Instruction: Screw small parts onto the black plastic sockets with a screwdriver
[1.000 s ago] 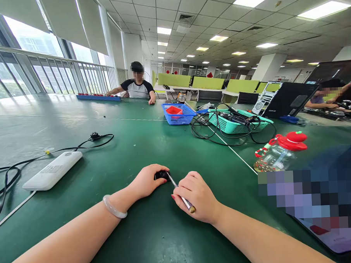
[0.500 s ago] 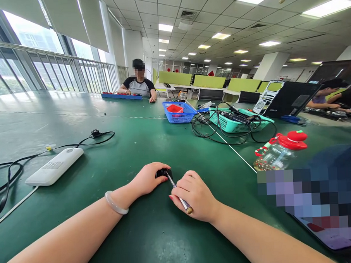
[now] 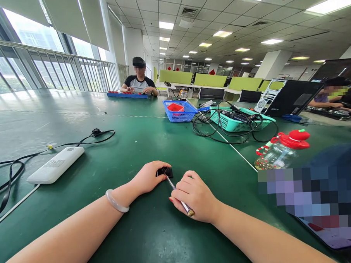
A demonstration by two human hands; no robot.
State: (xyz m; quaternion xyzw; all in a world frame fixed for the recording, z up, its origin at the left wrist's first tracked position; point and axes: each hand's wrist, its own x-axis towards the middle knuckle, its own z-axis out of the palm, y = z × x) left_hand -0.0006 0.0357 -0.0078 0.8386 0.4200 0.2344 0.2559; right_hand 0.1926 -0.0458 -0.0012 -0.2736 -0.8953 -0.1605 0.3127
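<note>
Low over the green table [image 3: 174, 232], my left hand [image 3: 148, 178] pinches a small black part [image 3: 168, 172] between thumb and fingers; much of that part is hidden. My right hand [image 3: 196, 196] is closed round a slim screwdriver [image 3: 171, 183]. Its shaft slants up to the left, and its tip meets or nearly meets the near side of the black part; the exact contact is too small to make out. The handle end sticks out below my right fingers, toward me. A pale bangle is on my left wrist.
A white power bank-like box [image 3: 56, 164] with cables lies left. Beyond my hands are a blue basket [image 3: 180, 115] and a green basket [image 3: 236, 125] of cables. At right stand a red-lidded bottle [image 3: 281, 152] and a phone-like device [image 3: 328, 235]. A person [image 3: 140, 84] sits opposite.
The screwdriver's handle end has shifted slightly; both my hands keep nearly the same place. Across the table, the person has drawn the outstretched hand in toward the blue tray.
</note>
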